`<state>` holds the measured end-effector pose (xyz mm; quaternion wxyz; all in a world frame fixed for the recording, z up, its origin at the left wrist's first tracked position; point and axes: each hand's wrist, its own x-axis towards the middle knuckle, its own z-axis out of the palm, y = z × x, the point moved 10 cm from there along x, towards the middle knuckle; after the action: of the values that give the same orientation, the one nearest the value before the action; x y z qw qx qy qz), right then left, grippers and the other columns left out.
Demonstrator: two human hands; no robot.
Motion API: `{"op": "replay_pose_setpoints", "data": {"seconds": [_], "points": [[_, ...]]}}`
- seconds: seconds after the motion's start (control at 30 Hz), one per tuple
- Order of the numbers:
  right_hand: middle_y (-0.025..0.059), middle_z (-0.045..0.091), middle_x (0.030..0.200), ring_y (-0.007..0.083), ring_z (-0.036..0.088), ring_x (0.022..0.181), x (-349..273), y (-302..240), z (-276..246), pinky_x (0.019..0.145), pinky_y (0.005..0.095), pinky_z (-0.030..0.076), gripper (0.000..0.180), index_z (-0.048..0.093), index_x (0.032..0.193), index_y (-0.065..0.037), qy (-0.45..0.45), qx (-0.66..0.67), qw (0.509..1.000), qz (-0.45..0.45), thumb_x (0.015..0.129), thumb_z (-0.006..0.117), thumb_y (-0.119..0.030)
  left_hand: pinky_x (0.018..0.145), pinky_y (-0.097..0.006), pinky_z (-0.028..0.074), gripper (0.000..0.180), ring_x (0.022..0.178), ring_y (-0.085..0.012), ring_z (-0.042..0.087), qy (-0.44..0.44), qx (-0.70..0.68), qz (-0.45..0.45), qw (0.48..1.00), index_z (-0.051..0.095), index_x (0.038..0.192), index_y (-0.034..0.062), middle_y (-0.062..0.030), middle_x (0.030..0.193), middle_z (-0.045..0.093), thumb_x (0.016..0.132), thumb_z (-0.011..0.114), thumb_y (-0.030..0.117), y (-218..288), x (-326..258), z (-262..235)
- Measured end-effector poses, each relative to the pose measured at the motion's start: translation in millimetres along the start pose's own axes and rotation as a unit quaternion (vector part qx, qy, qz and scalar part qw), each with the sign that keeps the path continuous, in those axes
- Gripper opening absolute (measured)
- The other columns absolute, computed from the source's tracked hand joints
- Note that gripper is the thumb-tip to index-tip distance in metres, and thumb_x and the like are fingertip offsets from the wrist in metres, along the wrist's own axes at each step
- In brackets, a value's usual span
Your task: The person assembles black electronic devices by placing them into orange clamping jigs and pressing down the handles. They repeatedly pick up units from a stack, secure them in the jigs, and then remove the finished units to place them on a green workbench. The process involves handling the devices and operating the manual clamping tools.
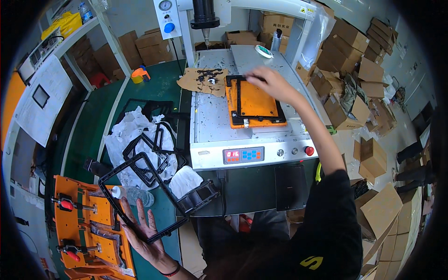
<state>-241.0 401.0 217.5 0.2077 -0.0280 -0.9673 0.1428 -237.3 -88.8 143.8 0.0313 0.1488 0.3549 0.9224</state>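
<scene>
My left hand, fingers spread, holds a thin black rectangular frame tilted up at the lower left. A clear bottle with a white cap stands behind that frame. My right hand is over the far edge of an orange fixture plate on the machine bed, fingers curled in and partly blurred. Another black frame lies on the fixture. Whether the right fingertips touch that frame or pinch something small, I cannot make out.
The dispensing head hangs above the machine bed. Beside the bed, more black frames lie on white crumpled sheeting. Orange clamp fixtures stand at lower left. A smeared cardboard piece adjoins the plate. Boxes fill the right.
</scene>
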Motion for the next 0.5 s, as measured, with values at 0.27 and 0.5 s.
{"op": "replay_pose_setpoints", "data": {"seconds": [0.27,0.5], "points": [[0.0083,0.051,0.133,0.0287,0.038,0.131,-95.8,-71.4,18.4,0.11,0.0445,0.023,0.036,0.055,0.125,-0.011,-0.024,-0.068,0.997,-0.034,0.097,0.04,-0.027,0.103,-0.043,0.042,0.05,0.138,-0.0341,0.018,-0.099,-0.114,-0.061,0.987,0.013,0.147,0.0109,-0.0103,0.153,0.013,0.101,0.03,0.019,-25.2,5.6,27.0],[0.0135,0.047,0.134,0.0306,0.038,0.13,-91.1,-57.5,5.4,0.108,0.042,0.028,0.034,0.056,0.124,-0.011,-0.036,-0.025,0.998,-0.051,0.096,0.043,-0.025,0.106,-0.045,0.038,0.052,0.139,-0.0325,0.015,-0.114,-0.141,-0.076,0.981,0.01,0.147,0.0116,-0.009,0.153,0.012,0.1,0.031,0.018,-31.4,-5.9,36.7]]}}
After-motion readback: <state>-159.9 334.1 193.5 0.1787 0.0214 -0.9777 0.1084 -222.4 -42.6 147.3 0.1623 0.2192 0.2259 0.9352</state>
